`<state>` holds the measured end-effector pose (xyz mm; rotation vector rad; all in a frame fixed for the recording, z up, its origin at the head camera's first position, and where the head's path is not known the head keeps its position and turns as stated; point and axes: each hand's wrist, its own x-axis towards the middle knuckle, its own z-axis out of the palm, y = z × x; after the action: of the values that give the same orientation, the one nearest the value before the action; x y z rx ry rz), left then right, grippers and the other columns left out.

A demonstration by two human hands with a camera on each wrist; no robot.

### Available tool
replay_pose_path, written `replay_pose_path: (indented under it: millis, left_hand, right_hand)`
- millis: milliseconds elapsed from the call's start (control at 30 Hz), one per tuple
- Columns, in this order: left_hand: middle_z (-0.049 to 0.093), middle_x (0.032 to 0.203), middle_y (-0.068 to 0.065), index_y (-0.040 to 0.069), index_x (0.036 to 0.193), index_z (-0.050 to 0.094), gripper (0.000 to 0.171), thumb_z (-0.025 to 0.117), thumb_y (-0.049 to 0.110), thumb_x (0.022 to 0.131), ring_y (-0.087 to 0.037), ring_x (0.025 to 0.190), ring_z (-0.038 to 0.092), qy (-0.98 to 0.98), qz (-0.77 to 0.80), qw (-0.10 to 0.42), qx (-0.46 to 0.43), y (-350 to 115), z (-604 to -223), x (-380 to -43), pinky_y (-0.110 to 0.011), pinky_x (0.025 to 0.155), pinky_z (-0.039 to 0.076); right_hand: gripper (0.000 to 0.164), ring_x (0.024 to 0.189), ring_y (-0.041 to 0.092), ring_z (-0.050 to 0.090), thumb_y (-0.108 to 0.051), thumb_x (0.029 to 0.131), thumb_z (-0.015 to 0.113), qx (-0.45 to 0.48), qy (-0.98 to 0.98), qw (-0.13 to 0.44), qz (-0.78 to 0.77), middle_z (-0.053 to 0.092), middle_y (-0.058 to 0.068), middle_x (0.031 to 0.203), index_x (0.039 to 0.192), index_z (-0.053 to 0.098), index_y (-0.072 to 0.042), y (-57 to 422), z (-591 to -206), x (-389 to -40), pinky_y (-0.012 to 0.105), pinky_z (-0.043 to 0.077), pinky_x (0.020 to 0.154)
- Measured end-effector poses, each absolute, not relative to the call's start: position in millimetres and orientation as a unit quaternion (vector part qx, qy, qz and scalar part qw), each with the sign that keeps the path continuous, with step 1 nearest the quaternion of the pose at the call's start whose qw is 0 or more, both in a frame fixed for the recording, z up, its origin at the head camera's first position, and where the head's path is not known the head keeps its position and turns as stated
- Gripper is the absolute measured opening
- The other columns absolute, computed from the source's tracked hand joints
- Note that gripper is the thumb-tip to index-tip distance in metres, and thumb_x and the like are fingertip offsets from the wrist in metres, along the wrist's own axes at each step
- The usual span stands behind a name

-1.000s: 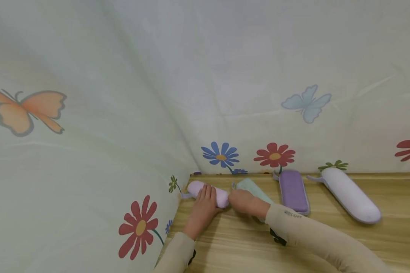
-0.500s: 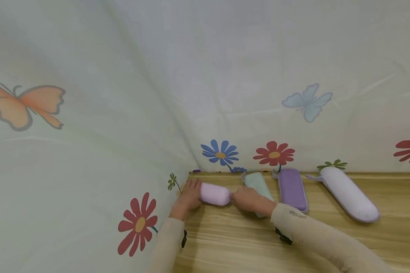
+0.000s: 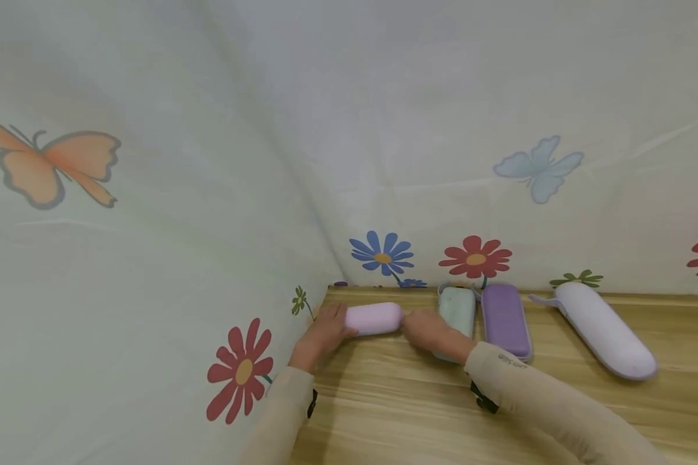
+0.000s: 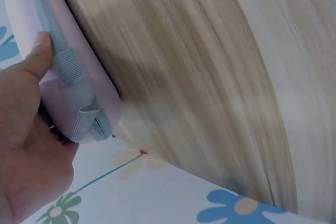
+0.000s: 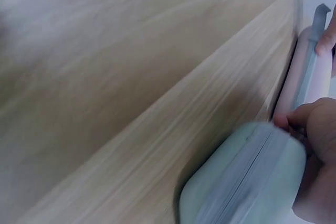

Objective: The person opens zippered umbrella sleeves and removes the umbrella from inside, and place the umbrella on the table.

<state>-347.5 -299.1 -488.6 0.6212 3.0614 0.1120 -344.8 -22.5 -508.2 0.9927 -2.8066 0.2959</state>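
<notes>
A pale pink zip case (image 3: pixel 374 318) lies near the back left corner of the table. My left hand (image 3: pixel 324 330) grips its left end, and in the left wrist view the thumb (image 4: pixel 41 51) presses along the grey zip band beside a fabric tab (image 4: pixel 84 119). At the opposite end, my right hand (image 3: pixel 430 329) has its fingers curled and pinches the case's tip; what exactly lies between the fingertips is hidden. A mint green zip case (image 3: pixel 458 309) sits partly behind the right hand, and in the right wrist view its zipped end is close beside that hand.
A purple zip case (image 3: pixel 506 321) stands right next to the green one. Farther right lies a long pale lilac case (image 3: pixel 605 329) with a strap. A flower-printed white sheet (image 3: pixel 384 161) rises along the back and left edges of the wooden table (image 3: pixel 378 413).
My left hand has shifted from the pink case's middle to its left end. The pink case has turned level. The green case has slid right and straightened beside the purple one.
</notes>
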Motion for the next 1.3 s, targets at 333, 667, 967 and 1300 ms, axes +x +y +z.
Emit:
replay_pose_path:
  millis: [333, 667, 967, 1300]
  left_hand:
    - [0.058, 0.134, -0.023, -0.009, 0.138, 0.048, 0.069, 0.061, 0.046, 0.100, -0.038, 0.129, 0.053, 0.982, -0.009, -0.030, 0.186, -293, -492, -344, -0.048, 0.110, 0.040]
    - [0.061, 0.128, -0.024, -0.007, 0.133, 0.056, 0.068, 0.053, 0.054, 0.102, -0.038, 0.117, 0.060, 0.989, 0.034, 0.005, 0.146, -288, -492, -335, -0.050, 0.099, 0.049]
    - [0.055, 0.140, -0.027, -0.009, 0.147, 0.043, 0.068, 0.050, 0.045, 0.106, -0.039, 0.128, 0.055, 0.985, 0.056, 0.046, 0.159, -282, -480, -324, -0.048, 0.107, 0.045]
    - [0.070, 0.104, -0.019, -0.004, 0.114, 0.065, 0.051, 0.061, 0.045, 0.101, -0.030, 0.095, 0.068, 0.982, 0.057, -0.028, 0.175, -282, -484, -323, -0.044, 0.084, 0.054]
  right_hand:
    - [0.025, 0.058, 0.027, 0.061, -0.009, 0.094, 0.064, 0.316, -0.939, 0.075, 0.111, 0.062, 0.008, 0.067, 0.070, 0.060, -0.011, -40, -507, -336, 0.045, 0.052, 0.051]
    - [0.026, 0.059, 0.027, 0.062, -0.008, 0.096, 0.062, 0.299, -0.943, 0.093, 0.111, 0.063, 0.007, 0.070, 0.070, 0.058, -0.012, -52, -509, -330, 0.044, 0.053, 0.050]
    - [0.027, 0.057, 0.019, 0.057, -0.007, 0.092, 0.064, 0.310, -0.941, 0.077, 0.112, 0.057, 0.002, 0.065, 0.067, 0.055, -0.013, -63, -516, -322, 0.041, 0.053, 0.049]
    - [0.020, 0.059, 0.015, 0.061, -0.009, 0.093, 0.065, 0.324, -0.935, 0.105, 0.101, 0.058, 0.001, 0.065, 0.075, 0.058, -0.012, -93, -518, -311, 0.033, 0.053, 0.046]
